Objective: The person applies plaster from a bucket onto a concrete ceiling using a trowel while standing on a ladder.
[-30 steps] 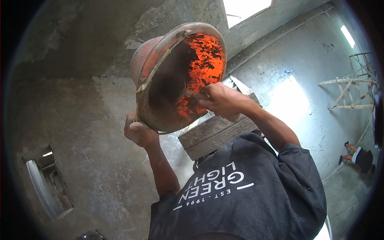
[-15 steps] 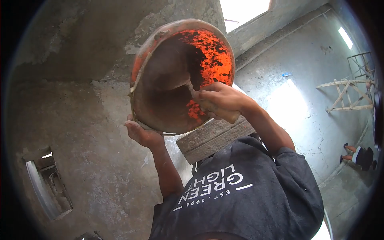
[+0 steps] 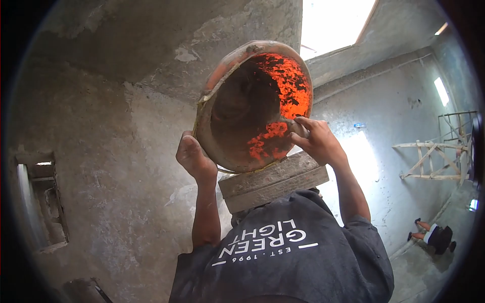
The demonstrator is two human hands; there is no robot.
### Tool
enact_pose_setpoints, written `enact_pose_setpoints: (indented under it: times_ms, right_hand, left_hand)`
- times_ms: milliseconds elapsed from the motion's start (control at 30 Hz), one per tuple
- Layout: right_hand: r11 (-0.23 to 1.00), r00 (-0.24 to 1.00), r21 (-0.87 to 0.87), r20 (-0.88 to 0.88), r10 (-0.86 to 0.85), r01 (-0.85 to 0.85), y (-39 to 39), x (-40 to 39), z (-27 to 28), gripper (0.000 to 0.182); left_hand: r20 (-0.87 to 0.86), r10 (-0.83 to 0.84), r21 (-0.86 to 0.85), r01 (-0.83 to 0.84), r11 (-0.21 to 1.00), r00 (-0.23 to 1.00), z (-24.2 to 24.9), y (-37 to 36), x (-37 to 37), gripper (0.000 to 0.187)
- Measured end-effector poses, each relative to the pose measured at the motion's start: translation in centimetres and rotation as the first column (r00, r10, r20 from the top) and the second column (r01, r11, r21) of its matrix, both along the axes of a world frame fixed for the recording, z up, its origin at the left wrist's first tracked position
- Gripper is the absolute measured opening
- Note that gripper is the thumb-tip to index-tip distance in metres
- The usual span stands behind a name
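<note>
A round bucket (image 3: 230, 149), grey with mortar and bright orange where the coating is off, is tilted with its mouth facing me. My left hand (image 3: 194, 156) grips its rim on the left side. At the right rim, my right hand (image 3: 319, 143) is closed around the dusty grey handle of a trowel (image 3: 298, 128); its blade is hidden inside the bucket. Dark shadow covers the bucket's deeper part. Below the bucket, close against its lower rim, is a rough wooden plank support (image 3: 275, 183).
Bare plastered walls (image 3: 121, 166) surround me, with a bright window opening (image 3: 336, 25) above. A wooden trestle (image 3: 434, 160) stands to the right. Another person (image 3: 438, 238) is farther off at the lower right. At left is a wall recess (image 3: 48, 202).
My right hand has drawn back from over the bucket's inside to its right rim with the trowel. In view, the bucket sits farther right and lower; my left hand still holds it.
</note>
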State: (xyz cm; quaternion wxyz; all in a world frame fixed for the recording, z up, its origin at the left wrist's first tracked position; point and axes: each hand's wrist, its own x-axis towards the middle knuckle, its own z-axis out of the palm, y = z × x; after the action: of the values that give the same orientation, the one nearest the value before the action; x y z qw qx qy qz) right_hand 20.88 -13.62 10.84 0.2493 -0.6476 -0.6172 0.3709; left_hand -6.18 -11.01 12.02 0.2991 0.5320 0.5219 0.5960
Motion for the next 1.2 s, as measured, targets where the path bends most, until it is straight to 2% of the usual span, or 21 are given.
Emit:
enact_pose_setpoints:
  times_ms: [167,267,300,367,500,667,800,867,900,967,1000,1033,1067,1133,1167,1200]
  right_hand:
    - [0.998,0.995,-0.062,0.099,-0.016,0.022,0.6,-1.2,0.5,0.047]
    - [0.983,0.996,-0.167,-0.019,-0.083,0.078,0.8,-2.4,1.5,0.043]
    - [0.983,0.997,-0.167,-0.017,-0.082,0.078,0.8,-2.6,1.2,0.043]
    - [0.991,0.996,0.103,-0.034,-0.088,0.091,0.7,-3.0,0.1,0.028]
    - [0.993,0.993,0.082,-0.090,-0.078,0.085,1.1,-3.6,0.7,0.026]
    - [0.974,0.999,0.224,-0.046,-0.008,0.018,1.2,-4.5,-0.6,0.026]
    - [0.965,0.998,0.257,-0.015,0.053,-0.047,1.5,-4.7,-1.2,0.029]
    - [0.984,0.988,0.150,-0.103,0.112,-0.095,1.7,-4.1,-0.6,0.043]
    - [0.982,0.988,0.157,-0.100,0.119,-0.102,1.7,-3.6,-0.3,0.043]
    - [0.981,0.939,-0.044,-0.298,0.170,-0.191,1.8,-2.6,0.2,0.044]
    - [0.981,0.921,0.037,-0.340,0.191,-0.190,1.6,-2.2,-0.9,0.044]
    - [0.984,0.905,-0.047,-0.402,0.140,-0.174,1.2,-1.7,-0.2,0.042]
    - [0.971,0.887,-0.151,-0.451,0.098,-0.184,0.8,-1.1,0.5,0.041]
    - [0.960,0.918,-0.188,-0.378,0.124,-0.207,0.3,0.1,2.1,0.042]
    - [0.962,0.892,-0.158,-0.431,0.134,-0.221,0.0,1.0,1.1,0.038]
    - [0.960,0.877,-0.159,-0.461,0.135,-0.231,-0.1,2.2,0.1,0.039]
  left_hand:
    - [0.051,-0.048,0.034,0.046,0.998,0.998,0.2,-0.3,0.4,0.052]
    - [0.049,-0.039,0.060,0.036,0.998,0.998,1.2,-0.2,1.2,0.049]
    - [0.064,-0.027,0.079,0.022,0.997,0.998,1.9,-0.3,1.7,0.054]
    - [0.063,-0.007,0.069,0.003,0.998,0.998,2.9,-0.4,2.3,0.054]
    - [0.092,-0.033,0.049,0.029,0.998,0.995,2.6,0.2,1.9,0.053]
    - [0.041,-0.059,0.022,0.059,0.998,0.997,3.6,0.9,1.8,0.052]
    - [-0.017,-0.089,-0.010,0.088,0.996,0.996,5.0,1.3,1.7,0.051]
    - [0.024,-0.076,-0.022,0.076,0.997,0.997,4.7,1.9,1.2,0.049]
    - [0.067,-0.063,-0.033,0.065,0.997,0.996,4.5,2.2,1.0,0.048]
    - [0.114,-0.014,-0.061,0.021,0.998,0.993,4.5,2.7,1.1,0.048]
    - [0.162,0.025,-0.097,-0.009,0.995,0.986,4.6,3.1,1.1,0.049]
    - [0.164,0.043,-0.072,-0.031,0.997,0.985,4.4,3.5,1.1,0.049]
    - [0.172,0.077,-0.116,-0.057,0.992,0.982,3.9,4.0,0.7,0.050]
    - [0.211,0.132,-0.159,-0.099,0.982,0.969,2.9,5.1,0.5,0.055]
    - [0.225,0.135,-0.135,-0.107,0.985,0.965,1.8,5.6,0.1,0.055]
    - [0.173,0.155,-0.185,-0.122,0.975,0.973,0.4,6.3,-0.3,0.055]
